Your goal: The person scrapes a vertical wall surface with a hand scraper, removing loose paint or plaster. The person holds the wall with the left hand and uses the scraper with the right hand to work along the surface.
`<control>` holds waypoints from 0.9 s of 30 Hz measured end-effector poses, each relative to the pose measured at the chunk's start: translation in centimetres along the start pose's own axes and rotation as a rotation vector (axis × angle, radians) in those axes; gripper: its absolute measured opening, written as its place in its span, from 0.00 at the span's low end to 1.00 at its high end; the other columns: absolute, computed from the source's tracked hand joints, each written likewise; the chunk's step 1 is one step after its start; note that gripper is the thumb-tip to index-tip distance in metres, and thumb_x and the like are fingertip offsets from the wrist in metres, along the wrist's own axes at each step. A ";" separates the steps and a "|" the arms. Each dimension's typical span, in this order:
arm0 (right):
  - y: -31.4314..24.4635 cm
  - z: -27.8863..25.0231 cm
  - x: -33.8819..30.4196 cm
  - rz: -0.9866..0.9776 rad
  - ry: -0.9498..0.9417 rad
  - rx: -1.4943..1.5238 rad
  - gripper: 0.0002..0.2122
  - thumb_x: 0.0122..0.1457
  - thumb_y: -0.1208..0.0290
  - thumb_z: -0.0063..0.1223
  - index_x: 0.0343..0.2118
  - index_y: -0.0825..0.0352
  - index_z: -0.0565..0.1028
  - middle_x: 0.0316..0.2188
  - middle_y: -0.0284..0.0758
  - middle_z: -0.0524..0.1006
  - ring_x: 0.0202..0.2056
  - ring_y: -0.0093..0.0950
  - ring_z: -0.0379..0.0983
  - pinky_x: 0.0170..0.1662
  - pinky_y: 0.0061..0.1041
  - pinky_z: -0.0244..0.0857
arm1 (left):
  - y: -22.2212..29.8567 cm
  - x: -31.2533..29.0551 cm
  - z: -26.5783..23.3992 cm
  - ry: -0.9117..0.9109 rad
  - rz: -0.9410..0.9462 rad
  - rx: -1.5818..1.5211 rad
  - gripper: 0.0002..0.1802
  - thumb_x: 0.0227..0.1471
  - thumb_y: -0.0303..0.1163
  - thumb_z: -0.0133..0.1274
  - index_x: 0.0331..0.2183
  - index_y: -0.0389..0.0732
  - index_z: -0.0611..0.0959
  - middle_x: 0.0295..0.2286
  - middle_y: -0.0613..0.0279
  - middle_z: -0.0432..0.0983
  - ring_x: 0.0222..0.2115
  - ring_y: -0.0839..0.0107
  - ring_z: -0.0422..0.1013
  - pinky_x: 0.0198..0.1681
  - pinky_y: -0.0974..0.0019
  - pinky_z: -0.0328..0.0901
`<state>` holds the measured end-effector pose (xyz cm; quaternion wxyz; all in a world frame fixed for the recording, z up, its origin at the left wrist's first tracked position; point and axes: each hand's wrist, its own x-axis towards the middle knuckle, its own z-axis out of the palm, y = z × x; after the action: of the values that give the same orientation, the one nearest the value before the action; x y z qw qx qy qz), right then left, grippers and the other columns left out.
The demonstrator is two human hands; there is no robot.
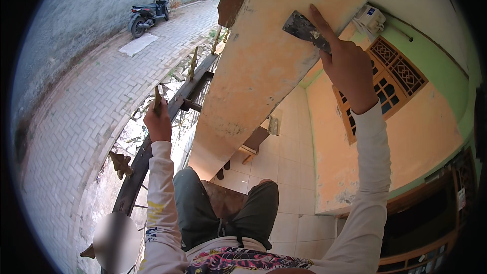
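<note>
My right hand (pixel 350 71) is closed on the handle of a putty knife (pixel 303 27), with the index finger stretched along it. The knife's dark, stained blade lies flat against the upper part of an orange pillar (pixel 253 56). Worn paint and pale patches mark the pillar's face. Lower and to the left, my left hand (pixel 159 122) is wrapped round a gold spear-shaped finial (pixel 157 96) on top of a dark metal fence (pixel 144 157). The finial's point sticks up above the fingers.
More finials (pixel 120 164) rise along the fence. Beyond it, a motorbike (pixel 149 12) stands on a paved lane (pixel 76 106). Right of the pillar are a tiled floor (pixel 289 162), a wooden bench (pixel 256 139), a latticed window (pixel 388 78) and a white box-shaped unit (pixel 370 19).
</note>
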<state>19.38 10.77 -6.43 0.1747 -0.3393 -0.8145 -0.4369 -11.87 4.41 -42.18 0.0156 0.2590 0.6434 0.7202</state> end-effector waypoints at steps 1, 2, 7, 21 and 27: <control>0.0 0.1 0.0 -0.003 0.001 0.008 0.43 0.57 0.71 0.59 0.70 0.38 0.47 0.12 0.31 0.67 0.14 0.26 0.67 0.19 0.29 0.63 | 0.1 -0.1 0.1 0.005 0.004 -0.018 0.15 0.59 0.34 0.55 0.40 0.31 0.83 0.27 0.51 0.81 0.28 0.68 0.76 0.35 0.64 0.68; 0.0 0.2 0.0 -0.007 0.003 0.017 0.42 0.58 0.71 0.59 0.70 0.38 0.47 0.12 0.31 0.67 0.14 0.25 0.66 0.19 0.28 0.62 | 0.2 -0.2 0.1 0.011 0.009 -0.037 0.15 0.59 0.34 0.55 0.40 0.31 0.83 0.27 0.50 0.81 0.28 0.69 0.76 0.35 0.64 0.68; 0.0 -0.1 -0.1 0.008 -0.030 0.065 0.42 0.59 0.72 0.57 0.71 0.38 0.46 0.12 0.30 0.65 0.14 0.23 0.63 0.18 0.28 0.60 | 2.4 -0.6 -0.2 -0.020 -0.055 0.027 0.15 0.59 0.34 0.55 0.40 0.30 0.83 0.24 0.51 0.80 0.25 0.72 0.73 0.32 0.63 0.67; -1.0 0.3 -0.2 0.031 -0.035 0.124 0.42 0.59 0.75 0.56 0.71 0.41 0.45 0.11 0.31 0.63 0.13 0.24 0.60 0.18 0.30 0.54 | 2.2 -0.6 -0.3 -0.025 -0.054 0.005 0.14 0.60 0.35 0.55 0.39 0.31 0.83 0.23 0.57 0.78 0.24 0.76 0.70 0.32 0.66 0.66; -1.1 0.3 -0.2 0.054 -0.052 0.144 0.42 0.58 0.76 0.54 0.71 0.42 0.45 0.11 0.31 0.63 0.12 0.25 0.60 0.18 0.30 0.55 | 1.6 -0.5 -0.1 -0.021 -0.049 -0.004 0.14 0.60 0.35 0.55 0.39 0.31 0.83 0.23 0.57 0.79 0.24 0.77 0.70 0.31 0.66 0.66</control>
<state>18.70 10.48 -7.36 0.1891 -0.3590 -0.8387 -0.3633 -10.95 3.85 -40.83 0.0406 0.2505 0.6480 0.7181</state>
